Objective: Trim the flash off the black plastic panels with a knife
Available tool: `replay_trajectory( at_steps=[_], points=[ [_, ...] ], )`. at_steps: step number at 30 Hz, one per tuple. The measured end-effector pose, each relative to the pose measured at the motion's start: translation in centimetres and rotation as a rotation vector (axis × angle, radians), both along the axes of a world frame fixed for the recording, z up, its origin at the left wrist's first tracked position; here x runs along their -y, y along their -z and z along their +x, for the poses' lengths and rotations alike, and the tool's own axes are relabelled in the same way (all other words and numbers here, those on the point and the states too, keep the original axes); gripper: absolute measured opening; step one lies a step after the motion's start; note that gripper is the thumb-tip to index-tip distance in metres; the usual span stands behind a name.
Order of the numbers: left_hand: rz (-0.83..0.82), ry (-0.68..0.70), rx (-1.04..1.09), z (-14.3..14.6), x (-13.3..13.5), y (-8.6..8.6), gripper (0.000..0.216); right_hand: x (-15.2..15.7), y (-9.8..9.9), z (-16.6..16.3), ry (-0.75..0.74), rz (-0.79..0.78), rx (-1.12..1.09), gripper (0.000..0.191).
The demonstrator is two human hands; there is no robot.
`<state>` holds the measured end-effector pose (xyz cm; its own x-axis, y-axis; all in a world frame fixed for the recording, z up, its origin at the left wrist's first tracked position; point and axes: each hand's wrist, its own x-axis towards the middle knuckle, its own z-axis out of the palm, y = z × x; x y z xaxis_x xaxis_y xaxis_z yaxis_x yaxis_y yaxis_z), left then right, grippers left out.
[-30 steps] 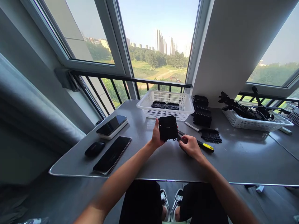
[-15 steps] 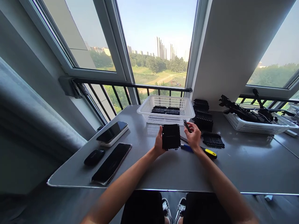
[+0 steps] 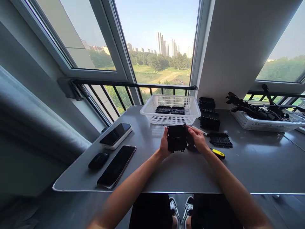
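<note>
A flat, square black plastic panel [image 3: 176,138] is upright above the table, its left edge gripped by my left hand [image 3: 164,144]. My right hand [image 3: 197,139] pinches a narrow dark piece [image 3: 190,139] against the panel's right edge. Whether the two are joined there, I cannot tell. Partly behind my right forearm lies a tool with a yellow-and-black handle [image 3: 218,154]. To the right of that hand, a black slotted plastic part [image 3: 220,140] rests on the table.
A white basket [image 3: 170,119] holding black parts stands behind my hands, beside stacked black parts [image 3: 209,119]. Two phones [image 3: 116,167] [image 3: 115,134] and a black mouse [image 3: 98,160] lie at left. Another white basket [image 3: 259,125] carries cables and black pieces at right.
My right hand has brought the dark piece left and down to the panel's right edge. The view has shifted slightly; the left hand still holds the panel.
</note>
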<state>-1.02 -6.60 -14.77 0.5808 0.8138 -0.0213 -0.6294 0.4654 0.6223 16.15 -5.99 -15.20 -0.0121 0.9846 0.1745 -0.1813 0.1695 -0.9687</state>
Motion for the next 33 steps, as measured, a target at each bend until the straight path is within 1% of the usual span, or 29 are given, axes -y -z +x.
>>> replay_trajectory(
  at_steps=[3, 5, 10, 15, 18, 21, 24, 26, 30, 33],
  points=[
    [-0.004, 0.024, -0.002, 0.1, 0.1, 0.0, 0.082, -0.1, -0.1, 0.6, -0.049, -0.031, -0.098, 0.05],
    [-0.007, 0.009, -0.011, 0.3, 0.2, -0.1, 0.081, 0.0, -0.1, 0.8, -0.015, 0.017, -0.048, 0.048],
    [-0.005, -0.044, -0.023, 0.6, 0.2, 0.0, 0.076, 0.6, -0.2, 0.4, 0.16, 0.189, 0.298, 0.045],
    [-0.003, -0.078, -0.016, 0.8, 0.1, 0.1, 0.074, 1.5, -0.6, -0.2, 0.217, 0.344, 0.688, 0.047],
    [-0.013, -0.096, -0.011, 0.9, 0.1, 0.2, 0.074, 1.9, -0.8, -0.4, 0.237, 0.39, 0.861, 0.049],
    [-0.023, -0.113, -0.013, 1.0, 0.1, 0.3, 0.074, 2.4, -1.1, -0.7, 0.225, 0.363, 1.052, 0.053],
    [-0.03, -0.155, -0.027, 1.0, 0.0, 0.5, 0.072, 3.0, -1.5, -1.1, 0.201, 0.292, 1.289, 0.059],
    [-0.043, -0.179, -0.04, 1.0, -0.1, 0.6, 0.072, 3.2, -1.7, -1.4, 0.18, 0.255, 1.401, 0.064],
    [-0.069, -0.209, -0.05, 0.9, -0.2, 0.4, 0.071, 3.6, -2.2, -1.9, 0.132, 0.234, 1.481, 0.064],
    [-0.075, -0.321, -0.032, 0.2, -0.8, -0.1, 0.071, 4.2, -2.4, -2.4, 0.058, 0.262, 1.508, 0.063]
  ],
)
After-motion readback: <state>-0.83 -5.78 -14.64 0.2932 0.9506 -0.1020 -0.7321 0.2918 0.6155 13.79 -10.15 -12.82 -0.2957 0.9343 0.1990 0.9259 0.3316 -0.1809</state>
